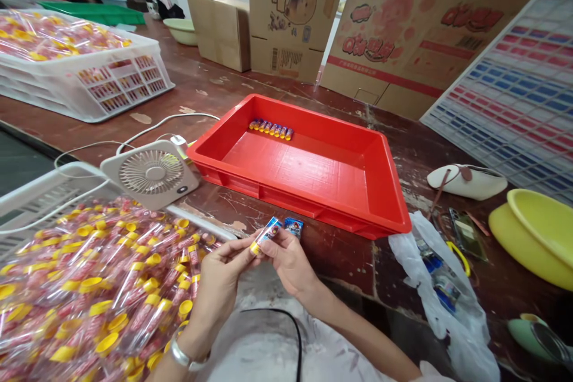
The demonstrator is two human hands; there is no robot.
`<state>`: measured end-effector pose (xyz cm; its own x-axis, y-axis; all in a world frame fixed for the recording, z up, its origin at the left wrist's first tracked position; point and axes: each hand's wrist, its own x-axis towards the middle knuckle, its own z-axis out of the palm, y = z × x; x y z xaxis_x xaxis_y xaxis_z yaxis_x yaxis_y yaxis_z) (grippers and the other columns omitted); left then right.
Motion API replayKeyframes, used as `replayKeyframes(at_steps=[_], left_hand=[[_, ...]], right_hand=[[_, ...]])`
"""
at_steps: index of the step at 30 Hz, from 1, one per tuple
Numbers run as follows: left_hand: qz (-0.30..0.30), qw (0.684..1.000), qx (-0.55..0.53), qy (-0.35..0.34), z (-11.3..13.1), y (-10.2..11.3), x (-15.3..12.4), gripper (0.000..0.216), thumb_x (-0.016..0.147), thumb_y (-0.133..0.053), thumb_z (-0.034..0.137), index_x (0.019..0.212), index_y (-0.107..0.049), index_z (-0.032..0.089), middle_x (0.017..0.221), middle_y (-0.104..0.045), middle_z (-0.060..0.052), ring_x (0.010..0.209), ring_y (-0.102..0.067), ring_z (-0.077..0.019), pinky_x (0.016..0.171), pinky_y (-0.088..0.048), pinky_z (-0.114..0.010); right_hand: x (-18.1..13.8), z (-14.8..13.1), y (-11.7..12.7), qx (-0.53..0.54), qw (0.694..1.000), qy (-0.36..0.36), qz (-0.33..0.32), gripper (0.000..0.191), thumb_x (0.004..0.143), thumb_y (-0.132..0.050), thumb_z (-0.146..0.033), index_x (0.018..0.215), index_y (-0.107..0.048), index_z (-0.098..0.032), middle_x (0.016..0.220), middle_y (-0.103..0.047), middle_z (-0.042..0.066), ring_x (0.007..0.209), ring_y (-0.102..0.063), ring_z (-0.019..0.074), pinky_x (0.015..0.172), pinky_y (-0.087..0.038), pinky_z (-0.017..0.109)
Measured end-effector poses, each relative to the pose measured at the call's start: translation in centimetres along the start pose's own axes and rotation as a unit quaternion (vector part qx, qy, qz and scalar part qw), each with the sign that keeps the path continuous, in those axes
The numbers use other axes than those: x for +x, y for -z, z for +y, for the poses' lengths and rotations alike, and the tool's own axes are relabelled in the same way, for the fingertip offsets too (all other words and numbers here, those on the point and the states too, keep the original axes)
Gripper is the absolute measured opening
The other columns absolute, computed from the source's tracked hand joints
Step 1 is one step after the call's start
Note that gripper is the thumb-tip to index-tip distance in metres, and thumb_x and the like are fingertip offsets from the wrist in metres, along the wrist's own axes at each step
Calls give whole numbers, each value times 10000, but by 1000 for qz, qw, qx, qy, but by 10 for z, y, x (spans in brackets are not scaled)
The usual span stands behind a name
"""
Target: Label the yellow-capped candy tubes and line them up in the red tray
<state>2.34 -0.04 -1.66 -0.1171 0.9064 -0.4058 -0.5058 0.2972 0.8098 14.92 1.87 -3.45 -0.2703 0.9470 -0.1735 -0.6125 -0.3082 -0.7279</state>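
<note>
Small tube (265, 235), yellow cap, blue label, pinched between both hands close together over the table edge. Left hand (219, 283) grips the capped end, right hand (290, 262) the other; a second blue piece (294, 227) sits at the right fingertips. Red tray (313, 173) just beyond, with a row of tubes (271, 128) against its far wall. Pile of bagged yellow-capped tubes (89, 286) at left, small fan (150, 173) behind it.
</note>
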Motion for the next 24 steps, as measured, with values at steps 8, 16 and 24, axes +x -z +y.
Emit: replayKeyframes(at_steps=[8, 16, 24], left_hand=[[27, 1000, -4, -1, -1, 0, 1, 384, 454, -957, 307, 756, -803, 127, 800, -794, -70, 631, -688, -131, 597, -587, -188], [32, 999, -8, 0, -1, 1, 2, 376, 469, -953, 304, 759, -800, 120, 784, -793, -66, 635, -699, -134, 613, -592, -190], [47, 999, -19, 3, -2, 1, 3, 386, 445, -958, 296, 743, -794, 114, 765, -792, -61, 608, -699, -133, 602, -597, -195]], right_hand=[[1, 2, -1, -5, 1000, -5, 2, 261, 694, -862, -325, 886, -751, -187, 816, -725, 12, 670, -612, 123, 643, -527, 229], [4, 4, -2, -7, 1000, -20, 17, 283, 664, -879, -334, 871, -750, -189, 827, -723, 17, 681, -613, 129, 653, -521, 234], [5, 5, -3, -3, 1000, -20, 7, 248, 699, -856, -319, 875, -746, -184, 823, -713, 15, 679, -599, 122, 651, -517, 229]])
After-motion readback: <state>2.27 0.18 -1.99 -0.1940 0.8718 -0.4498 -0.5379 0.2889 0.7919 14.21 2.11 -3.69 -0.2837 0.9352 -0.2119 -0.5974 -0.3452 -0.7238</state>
